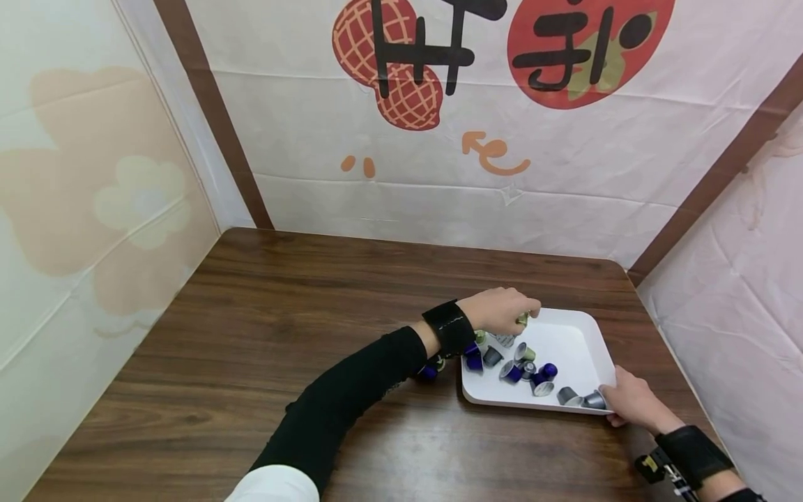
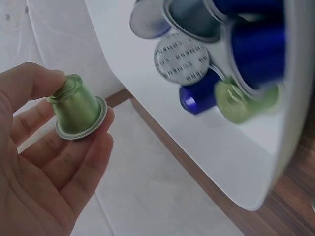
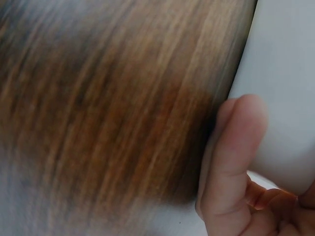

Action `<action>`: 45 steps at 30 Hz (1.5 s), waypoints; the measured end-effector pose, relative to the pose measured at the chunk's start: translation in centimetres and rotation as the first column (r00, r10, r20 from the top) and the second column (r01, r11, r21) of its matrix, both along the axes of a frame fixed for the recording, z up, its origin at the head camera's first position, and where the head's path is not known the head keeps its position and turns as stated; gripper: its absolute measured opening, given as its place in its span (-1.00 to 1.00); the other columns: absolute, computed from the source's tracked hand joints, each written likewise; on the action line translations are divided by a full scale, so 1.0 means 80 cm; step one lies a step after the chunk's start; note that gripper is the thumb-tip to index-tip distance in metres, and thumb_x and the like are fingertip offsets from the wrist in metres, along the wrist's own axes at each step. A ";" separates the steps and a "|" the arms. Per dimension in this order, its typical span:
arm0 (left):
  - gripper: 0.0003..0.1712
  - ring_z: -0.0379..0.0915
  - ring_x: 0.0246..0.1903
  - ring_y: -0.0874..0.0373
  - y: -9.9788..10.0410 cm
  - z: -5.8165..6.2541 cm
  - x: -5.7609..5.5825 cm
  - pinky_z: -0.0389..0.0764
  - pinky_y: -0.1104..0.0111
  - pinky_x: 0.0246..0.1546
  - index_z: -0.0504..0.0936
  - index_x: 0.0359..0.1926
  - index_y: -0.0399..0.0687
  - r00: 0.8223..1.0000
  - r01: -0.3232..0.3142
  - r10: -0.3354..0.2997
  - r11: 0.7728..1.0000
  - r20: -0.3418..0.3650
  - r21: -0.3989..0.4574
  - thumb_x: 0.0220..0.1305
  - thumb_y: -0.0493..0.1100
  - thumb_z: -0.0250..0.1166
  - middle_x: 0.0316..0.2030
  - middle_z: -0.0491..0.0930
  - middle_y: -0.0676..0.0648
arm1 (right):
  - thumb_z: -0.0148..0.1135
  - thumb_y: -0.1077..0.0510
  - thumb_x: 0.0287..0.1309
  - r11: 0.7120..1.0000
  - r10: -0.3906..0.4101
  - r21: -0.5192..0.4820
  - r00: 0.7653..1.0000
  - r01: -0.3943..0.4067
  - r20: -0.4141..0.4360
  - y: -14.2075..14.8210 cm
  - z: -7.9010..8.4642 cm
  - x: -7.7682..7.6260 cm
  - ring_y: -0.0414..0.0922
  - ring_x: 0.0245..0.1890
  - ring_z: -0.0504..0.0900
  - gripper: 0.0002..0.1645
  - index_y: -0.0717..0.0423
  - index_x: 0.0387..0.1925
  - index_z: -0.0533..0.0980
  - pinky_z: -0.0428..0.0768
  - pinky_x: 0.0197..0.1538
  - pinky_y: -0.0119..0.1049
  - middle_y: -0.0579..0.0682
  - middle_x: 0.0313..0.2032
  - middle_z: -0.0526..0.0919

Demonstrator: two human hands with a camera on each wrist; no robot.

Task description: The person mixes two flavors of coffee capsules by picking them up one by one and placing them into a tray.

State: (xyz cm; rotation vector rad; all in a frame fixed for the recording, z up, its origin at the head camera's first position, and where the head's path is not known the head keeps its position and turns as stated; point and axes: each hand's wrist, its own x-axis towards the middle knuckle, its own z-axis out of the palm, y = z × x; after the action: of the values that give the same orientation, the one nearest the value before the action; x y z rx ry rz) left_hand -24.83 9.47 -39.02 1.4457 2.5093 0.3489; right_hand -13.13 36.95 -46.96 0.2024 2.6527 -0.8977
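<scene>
Right hand (image 1: 636, 401) grips the white tray (image 1: 583, 352) at its near right corner. Just inside, 2 grey capsules (image 1: 569, 397) lie close together on their sides. Mid-tray, a mixed cluster (image 1: 529, 369), too overlapped to count surely — white floor shows right of it, up to the raised rim. Farther over, the left hand (image 1: 498, 312) pinches 1 green capsule (image 2: 78, 108) above the tray's far side. The wooden table (image 1: 282, 300) stretches wide leftward — beyond its far edge, 1 white sheet (image 1: 426, 206) with 2 red prints (image 1: 410, 110).
</scene>
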 end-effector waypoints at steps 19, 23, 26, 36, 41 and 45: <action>-0.80 0.36 -0.40 0.31 0.041 -0.021 0.013 0.35 0.50 -0.47 0.54 -0.05 0.05 0.995 -0.054 0.046 0.995 -0.089 -0.085 0.32 -0.14 0.20 -0.25 0.51 0.17 | -0.12 0.33 0.25 1.000 -0.007 0.007 1.000 0.007 0.000 0.000 -0.003 -0.002 -0.09 -0.67 0.54 -0.45 0.61 0.17 0.04 0.58 -0.58 -0.22 0.20 -0.49 0.41; -0.75 0.36 -0.35 0.31 0.043 -0.022 0.008 0.37 0.51 -0.40 0.54 -0.02 0.05 0.996 -0.054 0.050 0.996 -0.073 -0.066 0.27 -0.13 0.26 -0.16 0.53 0.14 | -0.12 0.33 0.25 1.000 -0.009 0.017 1.000 0.009 -0.010 0.000 -0.003 -0.001 -0.10 -0.68 0.54 -0.46 0.61 0.16 0.05 0.57 -0.59 -0.23 0.18 -0.50 0.42; -0.75 0.33 -0.31 0.30 0.040 -0.020 0.003 0.36 0.51 -0.34 0.54 -0.03 0.04 0.996 -0.043 0.039 0.998 -0.080 -0.051 0.27 -0.13 0.26 -0.13 0.51 0.13 | -0.12 0.33 0.25 1.000 -0.008 0.018 1.000 0.008 -0.007 0.000 -0.002 -0.001 -0.10 -0.68 0.54 -0.46 0.62 0.16 0.05 0.57 -0.59 -0.23 0.18 -0.51 0.41; -0.76 0.41 -0.20 0.27 -0.011 0.005 -0.021 0.40 0.47 -0.19 0.57 -0.04 -0.02 0.996 -0.069 0.067 0.997 -0.053 -0.038 0.27 -0.18 0.24 -0.14 0.53 0.10 | -0.12 0.33 0.25 1.000 -0.014 0.015 1.000 0.014 0.000 0.000 -0.002 0.000 -0.10 -0.67 0.54 -0.46 0.62 0.16 0.05 0.58 -0.58 -0.23 0.19 -0.49 0.41; -0.90 0.34 -0.37 0.23 -0.049 0.005 -0.036 0.36 0.44 -0.30 0.56 -0.19 -0.02 0.993 -0.105 0.103 0.994 -0.052 -0.043 0.27 -0.18 0.23 -0.31 0.49 0.09 | -0.12 0.34 0.25 1.000 -0.013 0.017 1.000 0.013 0.005 0.000 -0.001 0.000 -0.09 -0.67 0.54 -0.46 0.62 0.16 0.03 0.58 -0.58 -0.23 0.20 -0.49 0.41; -0.95 0.33 -0.38 0.23 -0.077 0.000 -0.041 0.37 0.42 -0.31 0.56 -0.25 -0.02 0.990 -0.138 0.137 0.987 -0.024 -0.076 0.26 -0.20 0.21 -0.33 0.48 0.09 | -0.12 0.34 0.25 1.000 -0.011 0.018 1.000 0.011 0.002 0.000 -0.001 0.000 -0.09 -0.67 0.54 -0.47 0.62 0.15 0.05 0.58 -0.58 -0.23 0.19 -0.49 0.41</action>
State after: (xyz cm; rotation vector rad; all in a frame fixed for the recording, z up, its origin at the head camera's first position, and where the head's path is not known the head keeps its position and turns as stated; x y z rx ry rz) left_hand -28.14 3.33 -39.03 1.2568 2.6141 0.2596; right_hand -13.10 36.95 -47.04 0.2226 2.6607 -0.8770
